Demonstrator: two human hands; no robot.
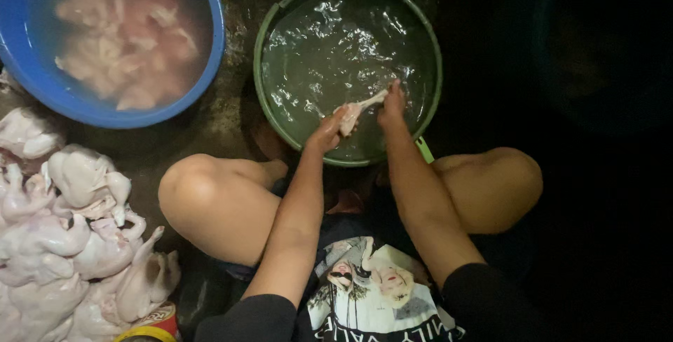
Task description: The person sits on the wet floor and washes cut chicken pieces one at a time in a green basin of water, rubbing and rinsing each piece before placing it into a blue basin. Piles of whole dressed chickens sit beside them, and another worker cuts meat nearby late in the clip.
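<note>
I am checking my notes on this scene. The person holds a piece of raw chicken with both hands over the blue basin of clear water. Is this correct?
Not quite: the head view shows the left hand and right hand holding the chicken piece over the green basin of clear water. The blue basin sits apart at upper left, holding chicken pieces in cloudy pinkish water.

Person squatting on wet floor | left hand (328, 132) and right hand (392, 104) grip opposite ends of a pale chicken piece (356, 112) over water in green basin (263, 55) | blue basin (210, 69) of chicken parts upper left | plucked whole chickens (77, 244) heaped lower left
</note>
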